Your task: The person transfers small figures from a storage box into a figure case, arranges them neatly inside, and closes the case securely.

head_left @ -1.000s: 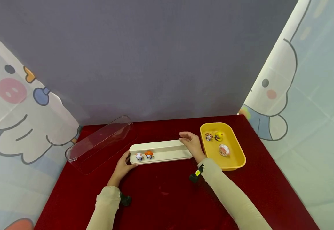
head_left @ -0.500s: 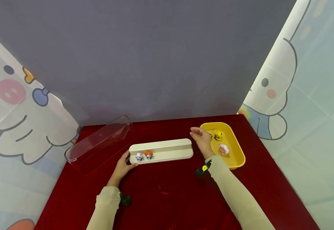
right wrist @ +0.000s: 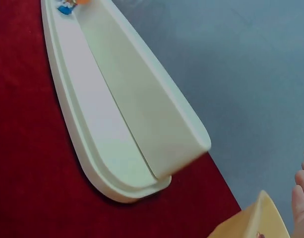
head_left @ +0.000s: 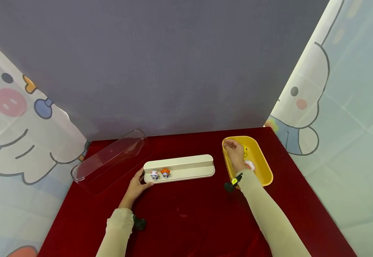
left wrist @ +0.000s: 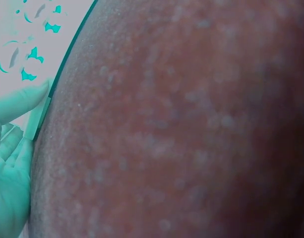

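Note:
My left hand (head_left: 136,188) grips the left end of a long cream display base (head_left: 189,174) with a raised step at the back. On it stand two small figurines, one white-topped (head_left: 154,174) and one orange-haired (head_left: 165,173). In the left wrist view, the thumb (left wrist: 23,101) lies on the base's edge. Over the left part of a yellow bin (head_left: 265,171) reaches my right hand (head_left: 235,154), fingers pointing down into it. A yellow figurine (head_left: 245,151) and a pink-and-white one (head_left: 249,165) lie beside that hand; the brown-haired figurine is hidden beneath it.
A clear plastic cover (head_left: 109,162) lies slanted at the back left of the red-covered table (head_left: 186,221). Behind the table rises a grey wall (head_left: 180,71). Printed curtains (head_left: 350,142) hang at both sides.
My right hand has left the right end of the display base and moved right and into the yellow bin, covering the brown-haired figurine. The left hand has kept its hold.

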